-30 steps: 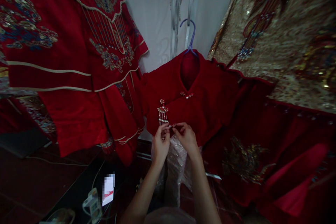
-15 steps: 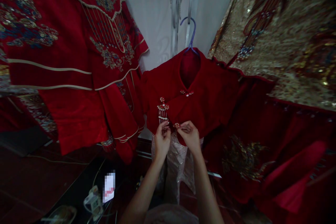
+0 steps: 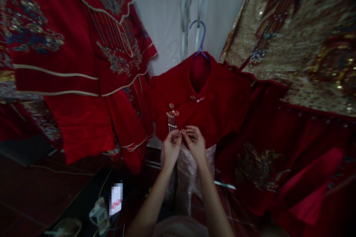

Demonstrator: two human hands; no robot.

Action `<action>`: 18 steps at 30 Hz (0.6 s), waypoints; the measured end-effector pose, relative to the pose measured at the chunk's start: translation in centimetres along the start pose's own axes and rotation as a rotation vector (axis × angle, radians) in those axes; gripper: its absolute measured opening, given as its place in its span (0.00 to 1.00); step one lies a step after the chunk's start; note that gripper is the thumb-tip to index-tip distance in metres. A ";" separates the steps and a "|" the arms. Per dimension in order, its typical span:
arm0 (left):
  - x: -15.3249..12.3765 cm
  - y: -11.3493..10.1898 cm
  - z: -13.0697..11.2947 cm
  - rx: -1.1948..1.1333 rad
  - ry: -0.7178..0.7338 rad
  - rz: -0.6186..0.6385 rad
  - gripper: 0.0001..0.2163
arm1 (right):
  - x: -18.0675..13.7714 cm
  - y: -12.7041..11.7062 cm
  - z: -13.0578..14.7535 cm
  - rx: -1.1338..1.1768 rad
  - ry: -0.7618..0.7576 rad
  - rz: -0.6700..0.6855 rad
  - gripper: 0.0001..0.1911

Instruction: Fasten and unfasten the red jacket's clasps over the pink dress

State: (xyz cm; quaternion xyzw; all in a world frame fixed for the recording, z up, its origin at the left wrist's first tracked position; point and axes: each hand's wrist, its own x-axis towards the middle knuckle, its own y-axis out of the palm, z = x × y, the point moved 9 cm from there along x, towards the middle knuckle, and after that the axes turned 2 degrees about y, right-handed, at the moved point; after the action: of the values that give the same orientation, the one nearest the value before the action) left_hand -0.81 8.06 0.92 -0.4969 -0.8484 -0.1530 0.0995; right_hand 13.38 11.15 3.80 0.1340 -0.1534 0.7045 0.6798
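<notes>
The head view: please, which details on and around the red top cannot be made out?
Small clasp, joined or not: head view, too small, partly covered by the left hand and right hand.
Lower end of the tassel ornament: head view, mostly behind the left hand.
Arms of the hanger: head view, hidden inside the red top.
Full shape of the gold cloth: head view, cut off by the top and right edges.

A red short-sleeved top (image 3: 219, 107) hangs upright, front outward, its neck narrowing to a V (a beaded clasp (image 3: 197, 99) sits just below the point). A small beaded fastener (image 3: 183, 131), partly hidden, sits near the top's bottom edge.
</notes>
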 end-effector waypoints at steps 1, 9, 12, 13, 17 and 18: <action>0.1 -0.1 -0.1 -0.001 -0.005 0.000 0.11 | -0.1 0.2 0.2 -0.005 -0.010 0.010 0.15; 0.5 -0.9 -0.9 0.010 -0.025 0.034 0.10 | -0.2 0.5 1.3 -0.098 -0.052 0.036 0.14; 0.5 -0.7 -0.9 -0.004 -0.041 0.060 0.11 | -0.2 0.3 1.5 -0.113 -0.063 0.022 0.13; 0.5 -0.7 -0.9 -0.003 -0.043 0.055 0.11 | -0.2 0.4 1.5 -0.115 -0.063 0.029 0.13; 0.7 -1.0 -0.6 0.014 -0.034 0.025 0.10 | -0.2 0.5 1.4 -0.116 -0.052 0.054 0.14; 0.7 -1.0 -0.5 0.015 -0.034 0.030 0.10 | -0.2 0.4 1.4 -0.116 -0.051 0.048 0.14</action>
State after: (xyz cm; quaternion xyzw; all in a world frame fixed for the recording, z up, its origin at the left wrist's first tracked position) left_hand -2.02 8.00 1.50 -0.5112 -0.8436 -0.1365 0.0913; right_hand 12.94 10.40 4.99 0.1087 -0.2144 0.7069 0.6652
